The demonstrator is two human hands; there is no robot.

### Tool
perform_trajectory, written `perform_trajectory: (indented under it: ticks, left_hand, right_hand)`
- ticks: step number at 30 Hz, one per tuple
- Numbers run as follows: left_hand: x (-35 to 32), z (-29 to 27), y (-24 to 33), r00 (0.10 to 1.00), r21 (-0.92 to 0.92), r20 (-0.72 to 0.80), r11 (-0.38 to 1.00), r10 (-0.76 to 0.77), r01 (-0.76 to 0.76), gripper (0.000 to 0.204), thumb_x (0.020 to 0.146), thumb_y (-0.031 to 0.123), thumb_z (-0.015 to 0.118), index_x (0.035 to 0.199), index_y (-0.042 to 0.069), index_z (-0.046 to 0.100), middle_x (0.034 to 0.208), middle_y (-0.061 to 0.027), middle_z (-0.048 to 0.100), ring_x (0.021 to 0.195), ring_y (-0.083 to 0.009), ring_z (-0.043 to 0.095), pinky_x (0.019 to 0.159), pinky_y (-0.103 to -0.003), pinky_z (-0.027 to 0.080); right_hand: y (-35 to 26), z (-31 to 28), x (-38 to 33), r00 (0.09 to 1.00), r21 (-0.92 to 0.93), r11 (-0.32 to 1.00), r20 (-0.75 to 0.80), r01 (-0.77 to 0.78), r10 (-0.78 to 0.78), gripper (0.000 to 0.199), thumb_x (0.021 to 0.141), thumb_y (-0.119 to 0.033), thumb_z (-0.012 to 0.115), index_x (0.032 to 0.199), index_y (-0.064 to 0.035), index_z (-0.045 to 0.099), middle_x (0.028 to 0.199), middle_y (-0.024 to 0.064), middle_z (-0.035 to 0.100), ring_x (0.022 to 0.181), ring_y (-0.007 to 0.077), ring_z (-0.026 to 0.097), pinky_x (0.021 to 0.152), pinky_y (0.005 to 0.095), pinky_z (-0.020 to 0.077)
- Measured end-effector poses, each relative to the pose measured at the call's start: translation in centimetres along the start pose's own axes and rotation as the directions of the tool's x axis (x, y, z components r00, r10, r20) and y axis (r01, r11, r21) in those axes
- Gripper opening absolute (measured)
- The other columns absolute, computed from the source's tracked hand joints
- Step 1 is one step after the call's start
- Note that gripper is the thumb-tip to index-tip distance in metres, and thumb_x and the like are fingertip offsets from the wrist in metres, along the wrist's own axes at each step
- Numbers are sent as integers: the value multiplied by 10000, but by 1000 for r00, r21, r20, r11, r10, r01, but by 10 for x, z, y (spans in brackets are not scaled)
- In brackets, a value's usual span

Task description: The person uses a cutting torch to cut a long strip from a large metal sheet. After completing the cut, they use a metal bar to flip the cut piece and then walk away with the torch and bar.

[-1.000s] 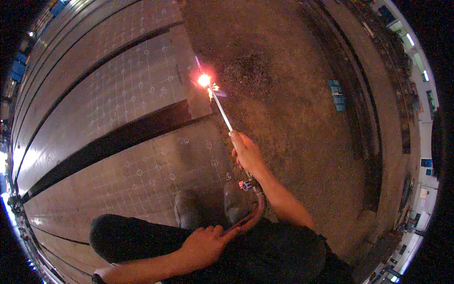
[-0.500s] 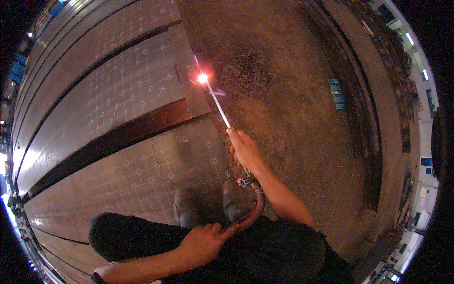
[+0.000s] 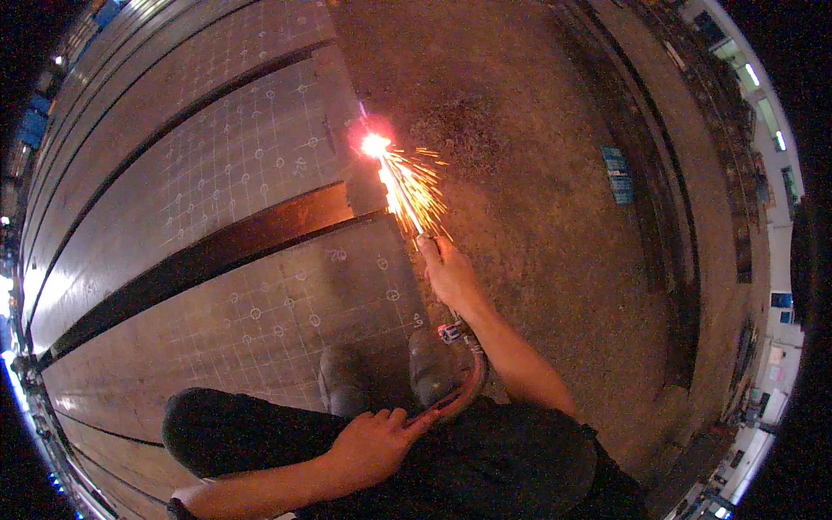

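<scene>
Lit cutting torch (image 3: 419,226) slants from right hand (image 3: 449,273), closed round shaft, to edge of chalk-marked steel plate (image 3: 234,139); sparks (image 3: 425,186) spray handward; torch likely stiff, lightish, hot forward: hold well behind flame (image 3: 375,145); hose (image 3: 477,381) probably flexible, dragging; left hand (image 3: 373,446) part-curled against it, grip unclear

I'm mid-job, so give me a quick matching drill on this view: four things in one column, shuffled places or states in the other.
1. right hand
2. hose
3. shoes
4. sparks

A. grey, side by side
B. orange, spraying below the flame
C. closed around the cutting torch
D. curving toward the left hand

Pairs: 1-C, 2-D, 3-A, 4-B
</scene>
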State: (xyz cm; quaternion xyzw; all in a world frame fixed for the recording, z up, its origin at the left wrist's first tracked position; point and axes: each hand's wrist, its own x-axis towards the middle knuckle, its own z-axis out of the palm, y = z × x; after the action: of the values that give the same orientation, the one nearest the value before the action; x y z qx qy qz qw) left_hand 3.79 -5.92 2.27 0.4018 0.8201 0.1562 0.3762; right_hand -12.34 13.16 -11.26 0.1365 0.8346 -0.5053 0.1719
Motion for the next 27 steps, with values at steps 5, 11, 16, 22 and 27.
perform_trajectory:
  ticks: [5,11,16,22,27]
  left_hand:
    - [0,-7,4,999,-58,-33,998,-6,4,638,846,131,567,1452,130,371,903,-141,600,796,-287,641,685,-399,531]
    - [1,1,6,999,-24,31,999,-44,45,589,878,144,517,1451,167,386,893,-164,588,795,-318,641,681,-434,544]
    - [-4,-5,8,1000,-98,-7,995,-22,21,623,848,124,555,1444,76,380,971,-186,602,867,-316,638,723,-406,533]
    - [-8,4,4,999,-29,-4,999,-38,38,585,907,123,511,1473,142,363,954,-149,597,836,-282,638,721,-379,554]
    - [-1,-14,5,995,-3,96,1000,-17,17,617,864,119,527,1463,109,380,969,-163,609,822,-262,644,695,-378,529]
  right_hand:
    - [51,8,17,983,-257,962,131,-92,129,541,976,-505,398,1179,-35,572,759,125,585,636,245,546,601,402,462]
    - [11,-2,-1,988,-78,988,70,-132,137,662,959,-561,345,1241,3,546,1059,292,644,1051,492,585,904,528,458]
    - [88,14,20,916,-457,802,82,384,-392,357,888,-328,570,1068,-21,590,673,106,568,559,243,592,492,368,503]
    - [2,10,-4,963,289,921,146,-260,226,394,941,-433,529,1057,-58,567,655,44,519,484,124,503,407,272,413]
    - [-6,-11,-8,988,69,991,108,-119,111,591,978,-524,360,1161,9,537,875,229,626,811,344,622,749,447,473]
